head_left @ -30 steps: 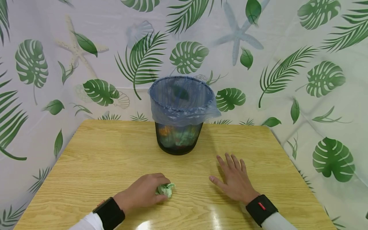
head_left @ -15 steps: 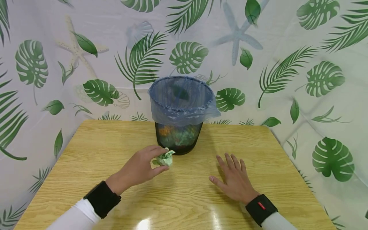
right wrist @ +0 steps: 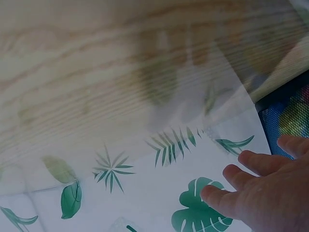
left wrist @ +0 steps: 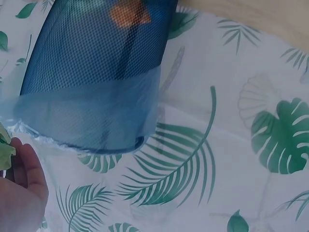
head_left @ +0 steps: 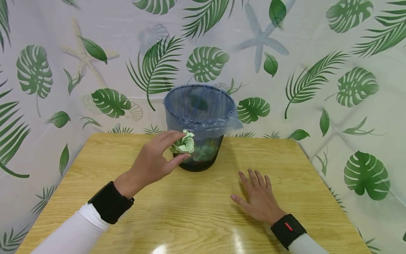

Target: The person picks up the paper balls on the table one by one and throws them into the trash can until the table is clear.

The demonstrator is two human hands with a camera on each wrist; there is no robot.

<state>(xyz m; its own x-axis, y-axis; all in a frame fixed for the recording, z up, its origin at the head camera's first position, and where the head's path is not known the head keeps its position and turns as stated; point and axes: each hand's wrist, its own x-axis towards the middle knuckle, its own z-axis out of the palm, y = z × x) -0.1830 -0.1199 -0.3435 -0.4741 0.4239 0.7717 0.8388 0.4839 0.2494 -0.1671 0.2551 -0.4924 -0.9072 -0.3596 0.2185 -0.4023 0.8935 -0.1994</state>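
Observation:
My left hand [head_left: 153, 158] pinches a crumpled ball of light green paper [head_left: 185, 143] between thumb and fingers. In the head view it is held up in front of the left side of a black mesh wastebasket [head_left: 209, 151], below the rim. A translucent blue bin liner [head_left: 203, 127] is folded over that rim. Through the mesh, orange scrap [left wrist: 130, 14] and greenish scraps show inside. The left wrist view has the paper and fingers at its left edge, beside the liner. My right hand [head_left: 260, 201] rests palm down on the table with fingers spread, right of the wastebasket.
The wood-grain table [head_left: 203, 211] reaches back to a leaf-printed cloth [head_left: 304, 42] hanging behind and at the sides. The wastebasket stands near the table's back edge. Each wrist wears a black band [head_left: 111, 203].
My left hand has lifted the crumpled paper from the table and carried it forward and up to the wastebasket. The right hand has stayed in place.

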